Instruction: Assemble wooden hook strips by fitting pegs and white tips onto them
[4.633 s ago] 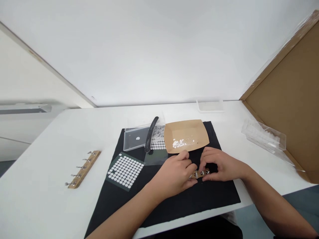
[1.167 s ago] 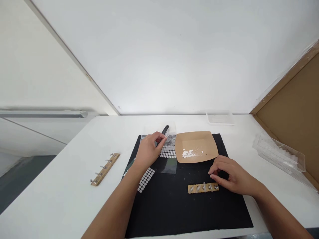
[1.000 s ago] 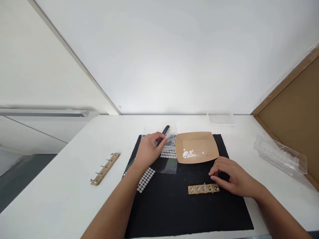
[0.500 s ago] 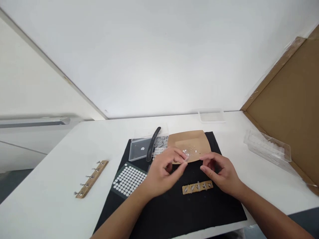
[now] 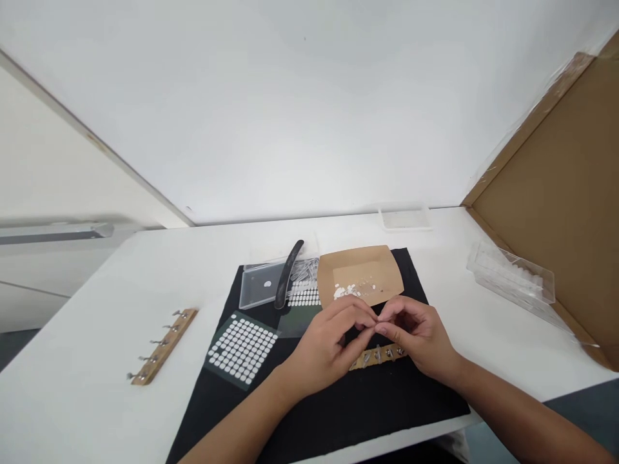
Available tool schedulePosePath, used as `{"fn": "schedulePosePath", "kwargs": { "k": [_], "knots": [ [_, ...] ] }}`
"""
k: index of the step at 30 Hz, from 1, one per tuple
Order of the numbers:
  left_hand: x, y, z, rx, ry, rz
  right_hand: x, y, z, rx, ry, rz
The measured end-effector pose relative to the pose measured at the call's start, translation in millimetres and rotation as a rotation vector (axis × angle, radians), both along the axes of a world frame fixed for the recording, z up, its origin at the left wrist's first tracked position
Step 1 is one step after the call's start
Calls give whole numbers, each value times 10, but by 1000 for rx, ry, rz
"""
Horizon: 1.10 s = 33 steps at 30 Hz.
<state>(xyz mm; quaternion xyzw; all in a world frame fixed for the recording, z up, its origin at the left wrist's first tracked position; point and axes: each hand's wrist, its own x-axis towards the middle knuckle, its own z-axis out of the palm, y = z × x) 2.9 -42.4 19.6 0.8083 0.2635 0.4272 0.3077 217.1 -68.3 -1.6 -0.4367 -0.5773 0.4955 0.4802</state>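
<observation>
My left hand (image 5: 333, 341) and my right hand (image 5: 418, 332) meet above the black mat (image 5: 309, 419), both closed in pinches with their fingertips touching. Whatever is between the fingertips is too small to make out. Partly covered by the hands, a tan strip (image 5: 371, 357) bearing several small metal and clear pieces lies just below them. Just beyond the hands sits a brown paper tray (image 5: 394, 267) with white and clear bits in it.
Left on the mat lie a sheet of white dots (image 5: 244, 348), a shallow clear-sided case (image 5: 256, 296) and a curved black file (image 5: 289, 274). A wooden strip with metal stands (image 5: 167, 348) rests farther left. Clear boxes (image 5: 512, 274) stand right, beside a cardboard panel (image 5: 556, 187).
My right hand has moved left and closed its fingers against those of my left hand. The left hand's fingertips, which pinched a small clear piece, have shifted slightly right and down.
</observation>
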Motion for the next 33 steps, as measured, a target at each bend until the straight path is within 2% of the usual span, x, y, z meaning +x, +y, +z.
{"fn": "schedulePosePath", "kwargs": {
  "k": [6, 9, 12, 15, 20, 26, 33],
  "knots": [
    [24, -28, -1, -292, -102, 20, 39, 34, 18, -4, 136, 56],
    [46, -40, -25, -421, -185, 14, 58, 37, 22, 21, 107, 68],
    [55, -49, -37, -498, -262, -5, 65, 34, 28, 29, 42, 14],
    [38, -51, -15, -607, -320, -81, 54, 23, 45, -19, 49, -23],
    [-1, -39, 17, -863, -384, -244, 34, 0, 95, -62, 132, 31],
    [7, -41, 27, -976, -391, -249, 25, 4, 120, -55, 198, 51],
    [8, -17, 16, -983, -382, -265, 31, -1, 123, -18, 196, 65]
  ]
}}
